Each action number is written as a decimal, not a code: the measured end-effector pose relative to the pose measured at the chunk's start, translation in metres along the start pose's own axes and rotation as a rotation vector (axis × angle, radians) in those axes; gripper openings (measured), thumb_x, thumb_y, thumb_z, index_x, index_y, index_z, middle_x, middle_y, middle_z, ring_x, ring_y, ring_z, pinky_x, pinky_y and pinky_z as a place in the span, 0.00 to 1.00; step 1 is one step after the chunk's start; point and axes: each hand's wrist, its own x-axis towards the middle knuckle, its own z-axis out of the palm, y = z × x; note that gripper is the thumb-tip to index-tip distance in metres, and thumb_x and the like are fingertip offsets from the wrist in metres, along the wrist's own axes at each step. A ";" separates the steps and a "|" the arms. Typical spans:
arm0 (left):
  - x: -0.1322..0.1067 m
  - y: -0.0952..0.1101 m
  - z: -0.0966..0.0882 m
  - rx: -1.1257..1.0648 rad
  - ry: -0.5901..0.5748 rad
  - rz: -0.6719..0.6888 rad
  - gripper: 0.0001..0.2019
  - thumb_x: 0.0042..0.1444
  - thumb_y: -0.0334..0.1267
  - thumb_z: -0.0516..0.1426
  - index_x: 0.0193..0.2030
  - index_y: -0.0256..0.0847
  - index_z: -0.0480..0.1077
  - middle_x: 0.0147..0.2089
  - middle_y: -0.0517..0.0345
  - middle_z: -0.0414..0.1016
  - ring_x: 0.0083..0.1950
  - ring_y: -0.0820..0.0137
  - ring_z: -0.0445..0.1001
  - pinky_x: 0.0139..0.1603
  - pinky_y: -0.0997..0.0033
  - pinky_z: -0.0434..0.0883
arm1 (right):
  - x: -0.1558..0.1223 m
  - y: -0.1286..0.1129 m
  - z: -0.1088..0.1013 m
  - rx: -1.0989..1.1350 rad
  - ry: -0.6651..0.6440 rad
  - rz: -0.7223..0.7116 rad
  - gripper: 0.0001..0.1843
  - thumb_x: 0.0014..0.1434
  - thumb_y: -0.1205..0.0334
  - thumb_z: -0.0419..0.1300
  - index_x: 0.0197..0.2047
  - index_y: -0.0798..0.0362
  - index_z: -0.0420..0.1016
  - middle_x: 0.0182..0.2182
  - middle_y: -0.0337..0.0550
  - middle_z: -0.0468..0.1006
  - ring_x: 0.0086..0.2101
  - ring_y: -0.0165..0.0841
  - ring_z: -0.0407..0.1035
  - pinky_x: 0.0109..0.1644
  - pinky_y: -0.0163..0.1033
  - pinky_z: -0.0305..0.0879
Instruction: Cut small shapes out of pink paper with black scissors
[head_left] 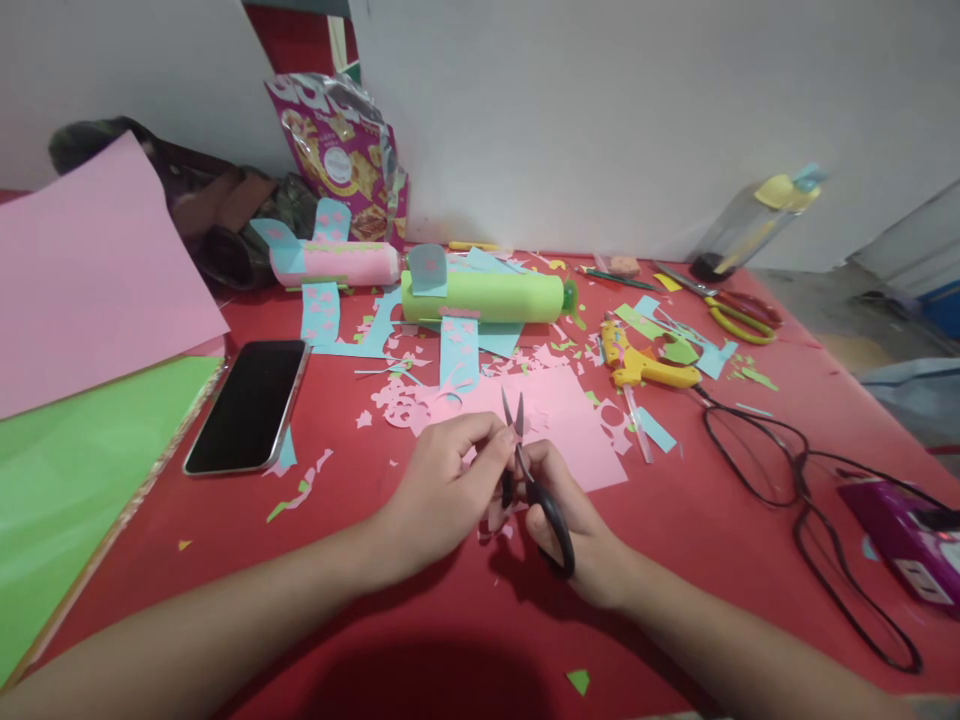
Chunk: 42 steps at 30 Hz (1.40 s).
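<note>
In my right hand [574, 530] is a pair of small scissors [551, 520] with black handles; the blades point away from me and stand slightly apart. My left hand [454, 475] is closed in a pinch right beside the blades. Whatever its fingertips hold is too small or hidden to make out. Just beyond both hands lies a sheet of pink paper [577, 420], with pink cut-out scraps [409, 400] to its left. Farther back rests a green paper-covered tube [487, 298] with blue paper fins, and left of it a similar pink tube [345, 263].
A phone [249, 405] lies left, beside large pink [97, 280] and green sheets [97, 450]. To the right are a yellow glue gun [645, 368], its black cord, larger scissors [739, 312], a bottle [750, 230] and a purple power strip [900, 535]. A snack bag [341, 160] stands behind.
</note>
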 end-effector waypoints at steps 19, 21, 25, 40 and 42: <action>-0.002 0.002 0.001 -0.009 -0.006 -0.024 0.13 0.55 0.38 0.45 0.20 0.38 0.58 0.17 0.66 0.62 0.19 0.78 0.62 0.22 0.78 0.61 | 0.000 -0.003 -0.001 -0.009 -0.003 -0.019 0.19 0.53 0.42 0.49 0.35 0.49 0.51 0.30 0.38 0.59 0.28 0.30 0.59 0.34 0.39 0.58; -0.002 0.002 0.001 -0.007 -0.012 -0.026 0.14 0.55 0.38 0.45 0.20 0.39 0.58 0.15 0.66 0.61 0.18 0.77 0.62 0.22 0.78 0.61 | 0.000 -0.001 -0.001 0.000 -0.019 -0.021 0.19 0.53 0.41 0.48 0.35 0.49 0.50 0.29 0.38 0.61 0.28 0.31 0.59 0.34 0.40 0.58; -0.002 0.001 0.001 -0.004 -0.020 -0.014 0.14 0.56 0.38 0.45 0.20 0.39 0.58 0.13 0.67 0.60 0.17 0.77 0.62 0.22 0.77 0.61 | 0.000 0.001 -0.001 -0.010 -0.026 -0.029 0.19 0.53 0.42 0.48 0.36 0.49 0.50 0.28 0.38 0.63 0.28 0.31 0.59 0.34 0.40 0.57; 0.000 -0.003 0.000 0.028 0.008 0.008 0.14 0.56 0.40 0.45 0.20 0.40 0.57 0.15 0.66 0.62 0.19 0.75 0.64 0.23 0.77 0.61 | 0.000 0.003 0.003 -0.041 0.068 0.027 0.20 0.52 0.41 0.49 0.33 0.49 0.51 0.24 0.35 0.63 0.25 0.29 0.60 0.31 0.38 0.58; 0.000 -0.002 0.000 0.027 0.016 0.012 0.14 0.56 0.40 0.45 0.20 0.40 0.56 0.15 0.65 0.62 0.20 0.75 0.64 0.23 0.77 0.61 | 0.001 0.003 0.003 -0.026 0.082 0.032 0.20 0.51 0.41 0.50 0.33 0.49 0.51 0.22 0.33 0.63 0.24 0.28 0.60 0.29 0.37 0.57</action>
